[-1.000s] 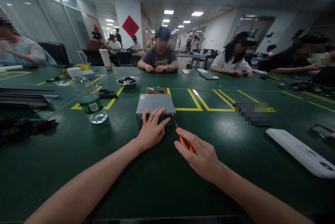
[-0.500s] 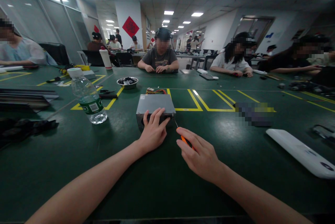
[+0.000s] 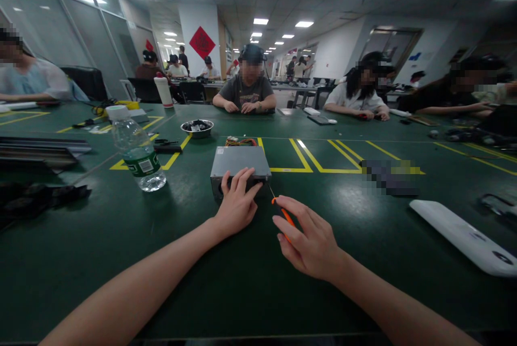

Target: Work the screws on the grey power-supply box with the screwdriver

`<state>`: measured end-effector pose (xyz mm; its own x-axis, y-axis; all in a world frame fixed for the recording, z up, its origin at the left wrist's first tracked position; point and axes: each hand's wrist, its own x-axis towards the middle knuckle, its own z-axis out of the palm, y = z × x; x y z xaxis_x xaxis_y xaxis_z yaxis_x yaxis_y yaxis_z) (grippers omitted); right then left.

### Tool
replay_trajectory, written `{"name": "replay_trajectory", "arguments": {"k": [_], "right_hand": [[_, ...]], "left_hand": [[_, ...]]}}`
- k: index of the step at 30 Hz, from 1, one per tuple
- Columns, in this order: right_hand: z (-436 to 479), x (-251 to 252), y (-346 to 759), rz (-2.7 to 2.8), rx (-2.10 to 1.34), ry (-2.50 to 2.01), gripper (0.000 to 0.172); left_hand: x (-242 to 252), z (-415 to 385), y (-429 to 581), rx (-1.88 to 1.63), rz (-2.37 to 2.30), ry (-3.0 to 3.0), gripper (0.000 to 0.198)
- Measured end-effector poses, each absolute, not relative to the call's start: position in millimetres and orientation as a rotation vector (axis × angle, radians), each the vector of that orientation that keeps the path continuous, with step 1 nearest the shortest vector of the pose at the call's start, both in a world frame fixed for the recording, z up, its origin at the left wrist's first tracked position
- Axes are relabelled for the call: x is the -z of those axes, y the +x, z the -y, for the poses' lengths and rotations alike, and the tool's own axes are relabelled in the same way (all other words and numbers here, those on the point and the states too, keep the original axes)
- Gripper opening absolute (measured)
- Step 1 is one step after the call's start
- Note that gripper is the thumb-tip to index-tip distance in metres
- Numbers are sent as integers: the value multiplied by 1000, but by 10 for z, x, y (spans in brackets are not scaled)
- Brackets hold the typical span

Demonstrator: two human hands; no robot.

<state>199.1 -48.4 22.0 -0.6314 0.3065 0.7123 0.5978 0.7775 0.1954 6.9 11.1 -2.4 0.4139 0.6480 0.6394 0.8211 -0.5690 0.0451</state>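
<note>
A grey metal power supply box lies on the green table, with coloured wires at its far side. My left hand rests against its near face, fingers stretched up over the front edge. My right hand grips an orange-handled screwdriver. Its thin shaft points at the box's lower right corner.
A water bottle stands left of the box, and behind the bottle sit a metal bowl and dark tools. Metal rails and black cloth lie far left. A white flat device lies right. Other people sit across the table.
My right hand has turned slightly on the screwdriver, its fingers curling lower over the handle. The left hand and the box stay where they were.
</note>
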Motion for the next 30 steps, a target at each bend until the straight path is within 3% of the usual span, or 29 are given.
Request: {"name": "replay_trajectory", "arguments": {"k": [13, 21, 27, 30], "right_hand": [[499, -260, 1951, 2292, 538, -597, 26], [489, -202, 1966, 2332, 644, -555, 37], [476, -226, 1942, 2245, 652, -608, 18], [490, -225, 1933, 2278, 606, -614, 22]], "left_hand": [[22, -180, -44, 917, 1236, -2367, 32], [20, -231, -81, 883, 1226, -2349, 46], [19, -236, -74, 836, 1306, -2314, 45], [25, -222, -43, 833, 1310, -2312, 46]]}}
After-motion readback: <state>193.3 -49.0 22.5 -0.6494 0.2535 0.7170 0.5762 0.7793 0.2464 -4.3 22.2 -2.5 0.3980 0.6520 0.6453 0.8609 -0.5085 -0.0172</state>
